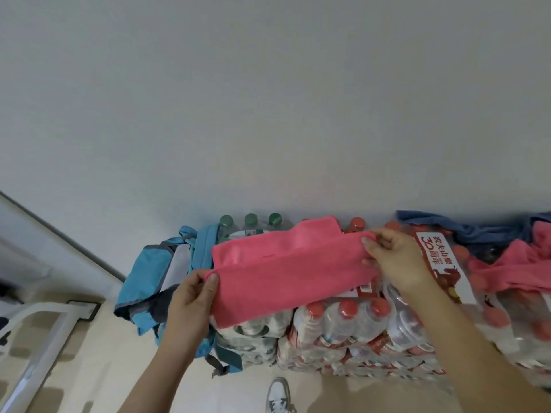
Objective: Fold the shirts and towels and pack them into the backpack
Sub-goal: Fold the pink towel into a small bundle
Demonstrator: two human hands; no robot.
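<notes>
Towel (286, 272) being held half-folded over bottle packs (343, 323), beside backpack (149, 278). I'm pinching one end with left hand (190, 299), other with right hand (396, 263). I'm judging: edges needing lining up, cloth taut, before next fold.

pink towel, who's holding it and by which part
Both hands hold the pink towel: the left hand pinches its left end, the right hand pinches its right end.

"农夫山泉 30周年" on bottle-pack label (433, 257)
</notes>
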